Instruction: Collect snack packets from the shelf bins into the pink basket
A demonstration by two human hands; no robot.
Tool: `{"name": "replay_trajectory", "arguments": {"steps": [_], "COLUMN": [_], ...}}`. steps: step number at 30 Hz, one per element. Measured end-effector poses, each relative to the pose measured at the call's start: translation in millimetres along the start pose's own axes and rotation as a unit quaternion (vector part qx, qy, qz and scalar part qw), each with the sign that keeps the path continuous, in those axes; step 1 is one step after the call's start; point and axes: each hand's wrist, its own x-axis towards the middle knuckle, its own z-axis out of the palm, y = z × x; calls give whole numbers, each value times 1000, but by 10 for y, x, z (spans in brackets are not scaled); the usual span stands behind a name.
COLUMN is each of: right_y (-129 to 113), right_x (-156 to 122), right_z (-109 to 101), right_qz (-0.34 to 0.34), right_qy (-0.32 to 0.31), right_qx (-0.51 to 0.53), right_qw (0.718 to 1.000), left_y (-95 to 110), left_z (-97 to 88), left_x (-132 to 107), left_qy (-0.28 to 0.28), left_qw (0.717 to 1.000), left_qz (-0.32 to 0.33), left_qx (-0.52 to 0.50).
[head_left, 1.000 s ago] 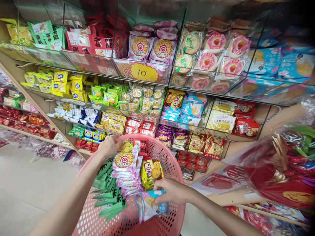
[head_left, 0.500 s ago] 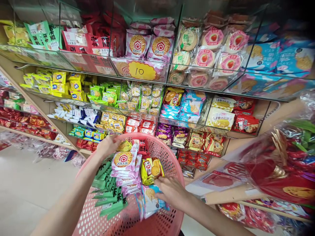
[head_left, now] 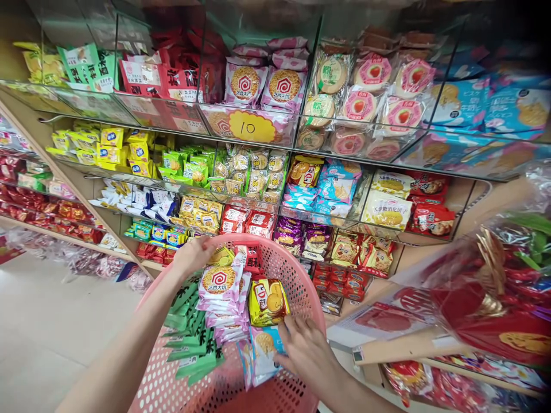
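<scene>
A pink perforated basket [head_left: 297, 275] sits in front of me, filled with snack packets. My left hand [head_left: 193, 255] grips its far rim at the left. My right hand [head_left: 303, 344] lies inside the basket with its fingers spread, resting on light blue biscuit packets [head_left: 262, 353] and holding nothing. Just beyond its fingertips lies a yellow biscuit packet [head_left: 267, 301]. A stack of pink-and-white round-cake packets [head_left: 221, 292] fills the middle, and green packets [head_left: 191, 338] lie at the left.
Glass-fronted shelves [head_left: 275, 137] full of packaged snacks rise behind the basket, with a yellow tag marked 10 [head_left: 252, 126]. More light blue packets [head_left: 333, 183] sit in a bin on the second shelf. Red wrapped goods [head_left: 495, 298] crowd the right. Tiled floor [head_left: 51, 332] lies at the left.
My right hand has let go of the light blue packet it pinched, and now lies flat and spread on top of it. My left hand has stayed on the basket rim.
</scene>
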Motion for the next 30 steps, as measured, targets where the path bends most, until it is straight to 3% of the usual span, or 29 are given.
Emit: {"name": "replay_trajectory", "arguments": {"steps": [3, 7, 10, 23, 30], "right_y": [-6, 8, 20, -36, -30], "right_x": [-9, 14, 34, 103, 215], "right_z": [4, -59, -95, 78, 262], "right_qz": [-25, -130, -168, -251, -237], "right_qy": [15, 14, 7, 75, 146], "right_qx": [18, 55, 55, 2, -38], "right_qw": [999, 990, 984, 965, 960], "left_y": [-3, -2, 7, -50, -104], "left_z": [0, -2, -21, 22, 75], "left_x": [-2, -11, -29, 1, 86], "left_qy": [0, -2, -8, -20, -19], "left_qw": [1000, 1000, 1000, 999, 999], "left_qz": [3, 0, -3, 13, 21], "left_qx": [2, 8, 10, -25, -32]}}
